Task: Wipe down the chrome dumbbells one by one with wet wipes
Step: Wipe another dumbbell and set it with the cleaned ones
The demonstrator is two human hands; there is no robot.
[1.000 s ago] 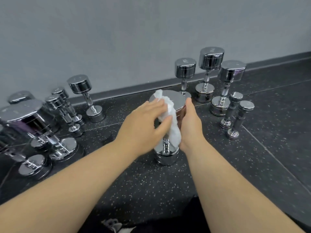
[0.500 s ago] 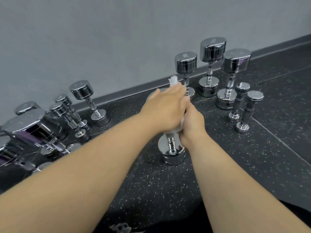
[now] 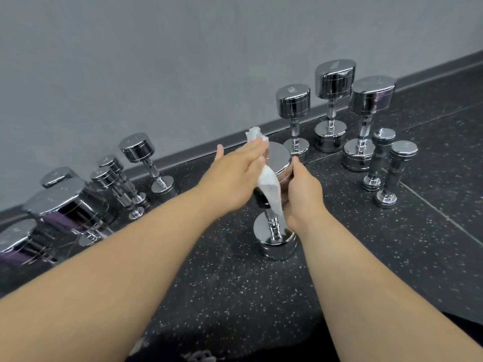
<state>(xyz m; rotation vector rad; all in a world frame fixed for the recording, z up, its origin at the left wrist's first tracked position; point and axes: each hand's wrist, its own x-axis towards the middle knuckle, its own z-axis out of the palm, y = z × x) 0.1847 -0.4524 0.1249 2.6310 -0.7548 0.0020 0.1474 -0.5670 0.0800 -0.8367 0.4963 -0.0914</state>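
Toward 9 o'clock the flat left hand was slid, wet wipe pressed onto the top of the dumbbell, which was gripped by the right hand; the handle was judged next.

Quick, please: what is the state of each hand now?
Left hand: open, flat, pressing wipe on dumbbell.
Right hand: holding the dumbbell.

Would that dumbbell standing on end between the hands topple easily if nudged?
The dumbbell looks solid chrome, so probably heavy and hard to shift. Standing on end, a high shove might tip it, though the right hand grips it. Its polished surface is likely slippery.
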